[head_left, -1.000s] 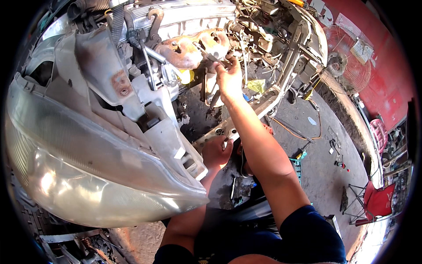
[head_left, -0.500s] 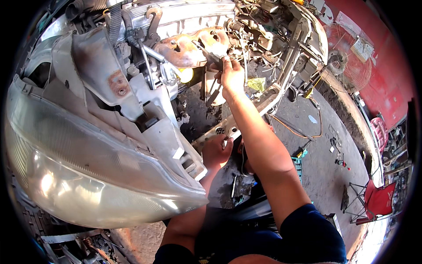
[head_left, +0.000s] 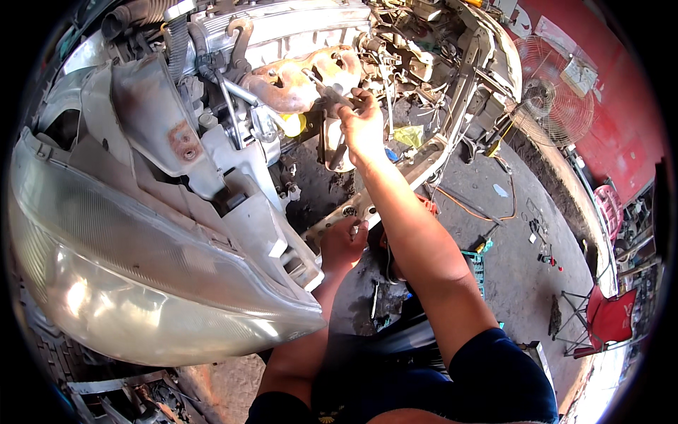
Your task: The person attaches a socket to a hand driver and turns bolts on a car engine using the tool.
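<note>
My right hand (head_left: 361, 131) is stretched out over the engine bay, thumb and fingers around a grey metal hand tool (head_left: 330, 94). The tool's tip meets the rusty manifold cover (head_left: 282, 86); its exact kind is partly hidden by my fingers. Below the hand, a dark handle-like piece (head_left: 339, 155) hangs in front of a pale cylinder (head_left: 329, 138). Nearer to me, my left hand (head_left: 342, 246) is closed on the edge of the pale metal crossmember (head_left: 327, 230), which has round holes. Its fingertips are partly hidden.
A large cloudy headlight (head_left: 155, 283) fills the left side, beside a white plastic reservoir (head_left: 226, 159). Wires and loose engine parts (head_left: 417, 63) crowd the far right of the bay. A floor fan (head_left: 540, 99), an orange cable (head_left: 462, 205) and a red folding chair (head_left: 607, 318) stand or lie rightward.
The view has shifted a little. My right hand has turned on the tool, its upper fingers lifting and spreading slightly. My left hand keeps its place on the crossmember.
</note>
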{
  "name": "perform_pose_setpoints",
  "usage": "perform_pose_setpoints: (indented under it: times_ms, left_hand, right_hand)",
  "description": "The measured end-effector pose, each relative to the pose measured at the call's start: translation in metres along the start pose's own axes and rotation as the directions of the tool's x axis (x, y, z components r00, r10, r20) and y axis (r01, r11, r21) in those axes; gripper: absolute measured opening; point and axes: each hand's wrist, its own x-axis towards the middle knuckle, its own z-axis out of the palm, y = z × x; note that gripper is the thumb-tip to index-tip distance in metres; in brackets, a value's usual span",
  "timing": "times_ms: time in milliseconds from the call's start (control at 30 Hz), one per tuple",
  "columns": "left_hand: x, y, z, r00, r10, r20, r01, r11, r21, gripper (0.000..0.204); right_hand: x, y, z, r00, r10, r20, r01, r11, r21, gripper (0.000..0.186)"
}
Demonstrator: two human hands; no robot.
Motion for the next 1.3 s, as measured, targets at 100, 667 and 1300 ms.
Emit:
perform_pose_setpoints:
  times_ms: [100,667,1300]
  left_hand:
    - [0.001,-0.005,-0.001,0.999,-0.036,-0.037,0.034,0.998,-0.048,0.029]
    - [0.006,-0.016,-0.004,0.995,-0.104,0.008,0.104,0.983,-0.150,0.025]
    - [0.006,-0.016,0.006,1.000,-0.010,-0.026,0.010,1.000,0.004,0.025]
  right_hand:
    - [0.000,-0.008,-0.005,0.993,0.117,-0.009,-0.117,0.989,-0.091,0.026]
    - [0.001,-0.030,-0.018,0.976,0.217,-0.028,-0.214,0.973,0.089,0.032]
    - [0.072,-0.049,-0.077,0.854,-0.344,0.391,0.517,0.478,-0.710,0.039]
